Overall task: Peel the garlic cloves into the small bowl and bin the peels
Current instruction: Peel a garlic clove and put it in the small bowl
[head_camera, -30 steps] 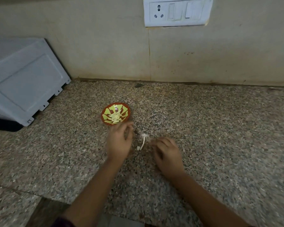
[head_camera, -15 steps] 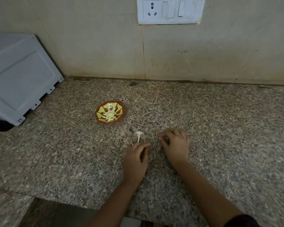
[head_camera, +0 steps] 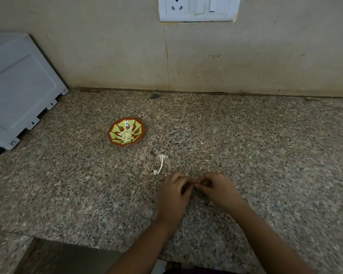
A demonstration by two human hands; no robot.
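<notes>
Small bowl (head_camera: 140, 133), red and green, holds peeled garlic cloves (head_camera: 126, 135); stands on granite worktop (head_camera: 255, 147). Garlic stalk (head_camera: 161, 164) near hands. Left hand (head_camera: 173, 196), right hand (head_camera: 221, 191): fingers curled, tips meeting; contents cannot be told.

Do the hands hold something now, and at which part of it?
The left hand and right hand both pinch a small piece between their fingertips; it is too hidden to tell what it is or which part.

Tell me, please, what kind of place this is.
Probably a home kitchen: a speckled granite countertop, a small red-and-green patterned bowl holding peeled garlic cloves, and a white socket-and-switch plate on the beige wall.
</notes>
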